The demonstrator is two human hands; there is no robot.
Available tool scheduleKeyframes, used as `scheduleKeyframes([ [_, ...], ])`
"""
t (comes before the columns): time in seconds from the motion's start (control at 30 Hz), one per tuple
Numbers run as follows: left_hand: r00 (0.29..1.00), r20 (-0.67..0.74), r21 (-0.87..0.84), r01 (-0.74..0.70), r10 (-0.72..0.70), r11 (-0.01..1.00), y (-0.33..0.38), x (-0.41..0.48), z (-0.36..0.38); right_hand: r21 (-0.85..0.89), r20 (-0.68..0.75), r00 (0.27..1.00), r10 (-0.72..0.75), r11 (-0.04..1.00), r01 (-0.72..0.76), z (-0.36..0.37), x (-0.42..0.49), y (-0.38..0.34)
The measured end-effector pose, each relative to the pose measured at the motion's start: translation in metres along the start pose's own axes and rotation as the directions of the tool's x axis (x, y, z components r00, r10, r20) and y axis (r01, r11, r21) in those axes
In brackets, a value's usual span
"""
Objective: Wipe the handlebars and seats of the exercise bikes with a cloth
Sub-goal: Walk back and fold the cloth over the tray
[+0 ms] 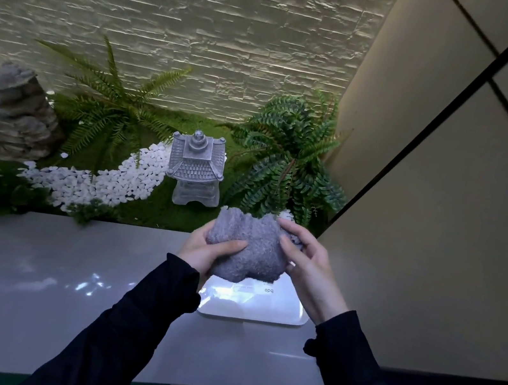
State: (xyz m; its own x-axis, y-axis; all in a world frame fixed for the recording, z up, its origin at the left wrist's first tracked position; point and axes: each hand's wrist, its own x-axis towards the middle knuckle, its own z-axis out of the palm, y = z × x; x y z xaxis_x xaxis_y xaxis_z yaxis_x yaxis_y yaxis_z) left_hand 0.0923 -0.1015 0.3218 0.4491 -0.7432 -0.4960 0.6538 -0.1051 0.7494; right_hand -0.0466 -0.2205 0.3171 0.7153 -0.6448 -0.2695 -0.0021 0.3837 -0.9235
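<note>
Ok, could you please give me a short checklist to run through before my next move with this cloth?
1. Cloth held: ok, left hand and right hand both grip it.
2. Cloth folded flat for wiping: not ok, it is bunched.
3. Cloth clean and damp: cannot tell.
4. Bike handlebars or seat in view: not ok, none shows; only a ledge and a garden display ahead.
5. Cloth clear of the white device on the ledge: cannot tell, it overlaps it in view.
</note>
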Motion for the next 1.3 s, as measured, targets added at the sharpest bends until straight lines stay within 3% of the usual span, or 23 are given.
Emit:
scheduleKeyframes([
  [0.13,0.99,0.017,0.138,-0.138,0.137,0.981,0.005,0.0,-0.004,-0.066,0.052,0.997,0.063,0.996,-0.059,0.004,-0.001,-0.002],
  [0.3,0.966,0.14,0.282,-0.25,0.218,0.926,0.014,-0.001,-0.011,-0.081,0.095,0.988,0.125,0.99,-0.118,0.006,0.004,-0.01],
  [0.5,0.962,0.132,0.308,-0.268,0.238,0.913,0.022,-0.003,-0.018,-0.212,0.028,0.976,-0.217,0.953,0.218,0.009,-0.002,-0.019],
  [0.7,0.974,0.088,0.202,-0.223,0.209,0.954,0.021,-0.006,-0.02,-0.305,0.052,0.929,-0.366,0.88,0.364,0.006,-0.017,-0.016],
  [1.0,0.981,0.172,0.107,-0.112,0.092,0.988,0.015,-0.006,-0.023,-0.399,0.014,0.944,-0.33,0.864,0.308,0.022,-0.015,-0.021],
  [1.17,0.974,0.2,0.068,-0.123,0.107,0.99,0.013,-0.006,-0.022,-0.329,-0.005,0.986,-0.165,0.932,0.154,0.026,-0.011,-0.024],
  [1.3,0.97,0.202,0.043,-0.143,0.132,0.989,0.012,-0.006,-0.023,-0.325,-0.033,0.981,-0.189,0.93,0.169,0.031,-0.012,-0.023],
])
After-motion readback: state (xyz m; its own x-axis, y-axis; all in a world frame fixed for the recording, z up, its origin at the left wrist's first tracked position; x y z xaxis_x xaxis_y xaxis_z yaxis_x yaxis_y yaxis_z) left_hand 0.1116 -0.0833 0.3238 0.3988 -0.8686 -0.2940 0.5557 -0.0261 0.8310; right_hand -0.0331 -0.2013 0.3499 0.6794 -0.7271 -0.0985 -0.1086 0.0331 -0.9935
